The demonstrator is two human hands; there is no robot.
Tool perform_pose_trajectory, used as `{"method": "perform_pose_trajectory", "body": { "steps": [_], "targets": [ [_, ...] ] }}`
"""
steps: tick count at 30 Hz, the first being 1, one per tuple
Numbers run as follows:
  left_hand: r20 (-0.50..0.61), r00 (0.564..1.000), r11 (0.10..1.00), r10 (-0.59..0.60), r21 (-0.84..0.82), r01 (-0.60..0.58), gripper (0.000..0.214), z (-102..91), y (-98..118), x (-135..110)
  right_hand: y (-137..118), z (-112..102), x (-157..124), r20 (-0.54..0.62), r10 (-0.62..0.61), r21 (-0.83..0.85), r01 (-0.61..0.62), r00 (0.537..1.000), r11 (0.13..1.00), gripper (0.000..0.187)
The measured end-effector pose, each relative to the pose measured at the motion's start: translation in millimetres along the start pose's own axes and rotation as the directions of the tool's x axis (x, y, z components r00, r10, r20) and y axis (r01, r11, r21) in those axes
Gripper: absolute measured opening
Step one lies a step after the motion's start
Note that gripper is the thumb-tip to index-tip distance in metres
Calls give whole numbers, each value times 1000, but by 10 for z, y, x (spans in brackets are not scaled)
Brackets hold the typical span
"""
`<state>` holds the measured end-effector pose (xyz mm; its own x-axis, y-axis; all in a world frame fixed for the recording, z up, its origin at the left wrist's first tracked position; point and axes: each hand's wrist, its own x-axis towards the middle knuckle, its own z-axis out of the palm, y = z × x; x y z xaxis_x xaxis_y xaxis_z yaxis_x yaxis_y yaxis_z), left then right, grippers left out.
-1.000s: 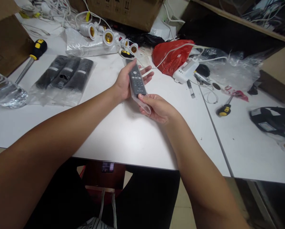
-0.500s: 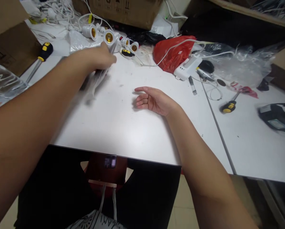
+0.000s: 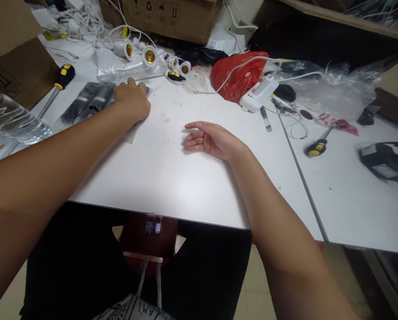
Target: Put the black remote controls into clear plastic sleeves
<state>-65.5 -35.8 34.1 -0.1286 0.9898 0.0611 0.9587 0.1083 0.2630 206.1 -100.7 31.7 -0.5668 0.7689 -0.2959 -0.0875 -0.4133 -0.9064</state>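
My left hand (image 3: 132,100) is at the back left of the white table, palm down with bent fingers on a dark item in a clear plastic bag (image 3: 129,134). Most of that bag is hidden under the hand and forearm. Just left of it lie more dark items in clear bags (image 3: 87,100), side by side. My right hand (image 3: 212,140) rests on its edge at mid-table. Its index finger is stretched out, the others are loosely curled, and nothing is in it.
Behind my left hand are white lamp sockets (image 3: 149,55) and a clear plastic packet (image 3: 110,62). To the left are a screwdriver (image 3: 64,76), a water bottle (image 3: 15,115) and a cardboard box (image 3: 22,75). A red bag (image 3: 235,73), power strip (image 3: 259,93) and second screwdriver (image 3: 317,147) lie right.
My left hand has come down onto the table among the dark bagged items with the plastic bag it was swinging through the air. My right hand has stayed in place.
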Motion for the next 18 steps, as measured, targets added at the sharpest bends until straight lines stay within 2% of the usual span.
{"method": "perform_pose_trajectory", "body": {
  "steps": [2,5,8,9,11,14,15,17,18],
  "targets": [
    [-57,998,991,1,-135,-9,90,57,-68,63,2,-7,3,3,3,2,-4,1000,1000,19],
    [-195,981,929,-5,-363,-68,114,215,-255,286,2,-9,3,0,6,2,-6,1000,1000,19],
    [-258,966,872,-26,-478,-104,108,375,-477,580,0,-8,1,2,2,5,-2,1000,1000,19],
    [-279,960,864,-34,-491,-113,102,406,-533,658,0,-10,0,4,0,6,0,1000,1000,19],
    [-249,965,890,-78,-454,-46,95,418,-591,741,1,-17,-1,13,-3,11,3,1000,1000,19],
    [-151,976,936,-155,-338,97,95,318,-542,666,5,-29,-2,21,-8,17,7,1000,1000,19],
    [-143,976,945,-163,-308,112,97,266,-496,602,7,-30,-2,21,-6,18,6,1000,1000,19],
    [-192,974,960,-119,-273,64,101,164,-362,443,12,-24,0,24,-4,16,4,1000,1000,20],
    [-260,965,967,-40,-254,-29,97,126,-269,356,14,-18,4,27,-7,16,7,1000,1000,21]
  ]
}}
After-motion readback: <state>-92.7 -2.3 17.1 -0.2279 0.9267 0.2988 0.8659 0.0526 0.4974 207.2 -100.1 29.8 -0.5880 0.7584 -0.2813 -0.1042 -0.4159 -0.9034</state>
